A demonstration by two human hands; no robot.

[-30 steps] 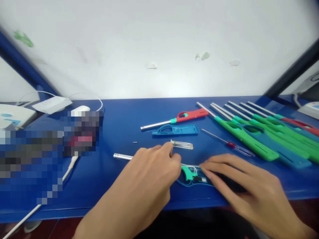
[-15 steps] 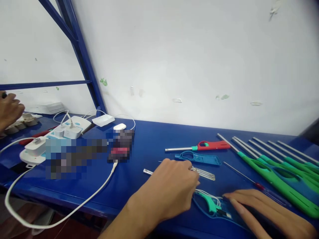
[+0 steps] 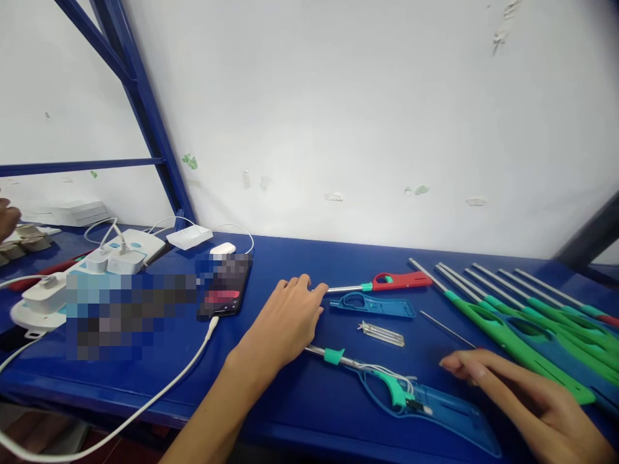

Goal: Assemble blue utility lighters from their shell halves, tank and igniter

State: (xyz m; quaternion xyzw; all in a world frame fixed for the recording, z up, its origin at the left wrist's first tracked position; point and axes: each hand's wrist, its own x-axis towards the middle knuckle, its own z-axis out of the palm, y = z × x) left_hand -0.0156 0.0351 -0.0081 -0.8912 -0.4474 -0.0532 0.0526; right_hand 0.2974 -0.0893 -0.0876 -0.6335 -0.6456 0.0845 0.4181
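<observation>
My left hand (image 3: 293,319) hovers over the bench, fingers bent and apart, its fingertips at the metal tip of a red gas lighter (image 3: 403,281). Near its wrist side, the tube of an opened lighter (image 3: 333,356) runs under the hand. This blue half-shell holds a turquoise trigger (image 3: 395,390), white wires and a small black part. Between the two lighters lie a loose blue shell half (image 3: 380,305) and a clear fuel tank (image 3: 382,334). My right hand (image 3: 527,403) is loosely bent with nothing visible in it, over a thin screwdriver (image 3: 449,330) whose handle it hides.
Several green and blue lighters (image 3: 527,341) lie in a row at the right. On the left are a phone (image 3: 227,290) on a white cable, a power strip (image 3: 43,309) with plugs, and a white box (image 3: 189,236). Another person's hand (image 3: 7,219) shows at the left edge.
My left hand has moved left and away from the clear tank, which lies loose. My right hand has lifted off the opened blue shell and moved toward the screwdriver. The view has shifted slightly.
</observation>
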